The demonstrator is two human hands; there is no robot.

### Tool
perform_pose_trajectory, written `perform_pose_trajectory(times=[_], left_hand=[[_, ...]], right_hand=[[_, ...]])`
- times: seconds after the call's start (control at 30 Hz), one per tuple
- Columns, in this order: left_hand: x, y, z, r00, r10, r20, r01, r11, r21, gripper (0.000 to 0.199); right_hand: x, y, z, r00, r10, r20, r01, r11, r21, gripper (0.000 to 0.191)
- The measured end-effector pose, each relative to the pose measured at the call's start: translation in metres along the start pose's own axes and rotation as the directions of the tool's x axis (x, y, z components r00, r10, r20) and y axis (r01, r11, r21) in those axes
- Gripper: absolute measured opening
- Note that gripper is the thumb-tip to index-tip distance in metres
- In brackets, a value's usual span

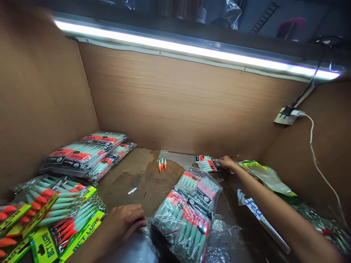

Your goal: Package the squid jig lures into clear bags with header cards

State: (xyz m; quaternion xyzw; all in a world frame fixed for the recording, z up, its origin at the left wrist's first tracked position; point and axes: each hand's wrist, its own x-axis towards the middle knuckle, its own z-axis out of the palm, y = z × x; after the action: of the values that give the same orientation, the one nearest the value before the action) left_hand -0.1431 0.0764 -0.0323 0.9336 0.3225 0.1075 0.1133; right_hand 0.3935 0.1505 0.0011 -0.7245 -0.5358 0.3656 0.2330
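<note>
My right hand [226,162] reaches to the back of the workspace. Its fingers pinch the right end of a small pack of fishing lures [207,163], pale green with orange ends. My left hand [128,218] is low in the middle with curled fingers, left of a large clear bag of packed lures [182,219]. Whatever lies under those fingers is hidden; clear plastic sheeting shows just below. Three loose orange-and-white lures [162,163] lie near the back wall.
Sealed lure packs [87,151] are stacked at the back left. Carded lures with yellow-green headers [87,230] pile up at the front left. A blue-lettered cutter [263,217], plastic sleeves [267,177] and a plugged-in cable [311,138] are right. A light tube [175,45] spans the top.
</note>
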Motion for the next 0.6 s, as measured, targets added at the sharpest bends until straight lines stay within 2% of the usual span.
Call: perform_pose_trajectory(times=[0.07,0.17,0.3,0.37,0.43,0.5,0.6], left_hand=[[0.0,0.001,-0.001,1.0,-0.001,0.0,0.001,1.0,-0.022,0.027],[-0.001,0.0,-0.002,1.0,0.007,0.015,-0.006,0.998,-0.059,0.029],[-0.001,-0.001,-0.001,1.0,0.001,0.022,0.0,0.998,-0.068,0.03],[-0.001,0.002,-0.003,1.0,-0.006,0.016,0.007,0.998,-0.058,0.029],[-0.001,0.005,-0.007,1.0,-0.014,0.014,0.014,0.998,-0.059,0.028],[-0.001,0.007,-0.009,1.0,-0.018,0.02,0.019,0.997,-0.07,0.026],[-0.001,0.005,-0.007,0.999,-0.026,0.037,0.03,0.996,-0.084,0.027]], right_hand=[[0.003,-0.003,0.005,1.0,-0.011,0.009,0.011,1.0,-0.019,0.034],[0.002,-0.006,0.015,0.989,-0.002,0.15,0.008,0.999,-0.043,0.031],[-0.013,-0.002,0.03,0.902,0.044,0.431,-0.026,0.999,-0.048,0.037],[-0.022,0.001,0.038,0.859,0.034,0.51,-0.032,0.999,-0.013,0.042],[-0.027,0.002,0.042,0.838,0.007,0.545,-0.029,0.999,0.032,0.045],[-0.026,0.0,0.037,0.836,-0.019,0.548,-0.023,0.997,0.07,0.045],[-0.017,-0.003,0.014,0.868,-0.049,0.494,-0.007,0.994,0.111,0.042]])
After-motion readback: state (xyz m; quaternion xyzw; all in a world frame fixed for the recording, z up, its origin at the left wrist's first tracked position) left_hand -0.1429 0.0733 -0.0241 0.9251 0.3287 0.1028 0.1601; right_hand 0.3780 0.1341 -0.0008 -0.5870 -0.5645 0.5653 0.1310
